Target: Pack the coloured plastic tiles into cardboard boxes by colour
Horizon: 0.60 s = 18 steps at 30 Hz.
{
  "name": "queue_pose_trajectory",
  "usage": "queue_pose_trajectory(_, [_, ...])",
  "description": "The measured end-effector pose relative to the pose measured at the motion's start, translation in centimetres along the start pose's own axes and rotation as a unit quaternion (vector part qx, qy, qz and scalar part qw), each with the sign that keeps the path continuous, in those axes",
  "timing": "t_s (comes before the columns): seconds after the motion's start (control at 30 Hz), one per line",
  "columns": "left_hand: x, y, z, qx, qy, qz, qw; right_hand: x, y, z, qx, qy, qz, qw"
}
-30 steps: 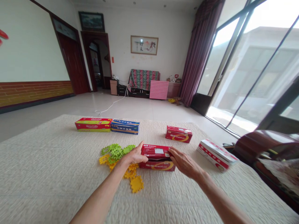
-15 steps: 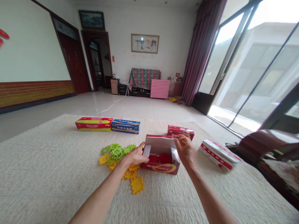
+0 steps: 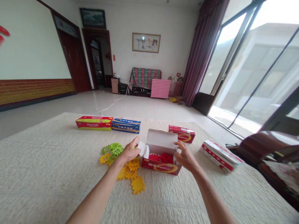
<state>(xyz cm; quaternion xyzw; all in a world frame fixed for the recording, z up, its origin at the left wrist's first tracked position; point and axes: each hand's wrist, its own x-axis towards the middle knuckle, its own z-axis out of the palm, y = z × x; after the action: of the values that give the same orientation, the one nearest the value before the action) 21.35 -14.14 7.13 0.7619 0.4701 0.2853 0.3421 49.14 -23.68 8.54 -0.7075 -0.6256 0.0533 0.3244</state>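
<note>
A red cardboard box (image 3: 161, 167) stands in front of me with its lid (image 3: 161, 138) raised and red plastic pieces (image 3: 163, 157) inside. My left hand (image 3: 130, 152) is at the box's left end, fingers spread, its thumb close to the white side flap (image 3: 141, 148), which leans outward. At the right end, my right hand (image 3: 185, 155) has thumb and fingers apart beside the lid's edge and the box corner. Whether it touches the right flap I cannot tell. Left of the box, green interlocking plastic pieces (image 3: 116, 150) and yellow ones (image 3: 137, 184) lie in a loose pile, partly behind my left hand.
A red and lime box (image 3: 93, 123) and a blue box (image 3: 126, 126) stand farther back on the quilted mat (image 3: 58, 174). Another red box (image 3: 183, 134) is behind the opened one. To the right lies a white and red box (image 3: 220, 156), near a dark wooden chair (image 3: 254, 146).
The lid has swung farther up and back, and my right hand has let go of its edge and lowered. My left hand has shifted left, and the left flap now tilts outward.
</note>
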Motion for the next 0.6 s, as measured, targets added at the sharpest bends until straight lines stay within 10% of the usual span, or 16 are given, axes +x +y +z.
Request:
queue_pose_trajectory(0.23, [-0.1,1.0,0.0,0.196,0.033,0.106,0.974,-1.6,1.5,-2.5,-0.135,0.024,0.024,0.99])
queue_pose_trajectory(0.6, [2.1,3.9,1.1,0.23,-0.064,0.053,0.97,-0.6,-1.5,-0.9,-0.148,-0.087,0.082,0.982])
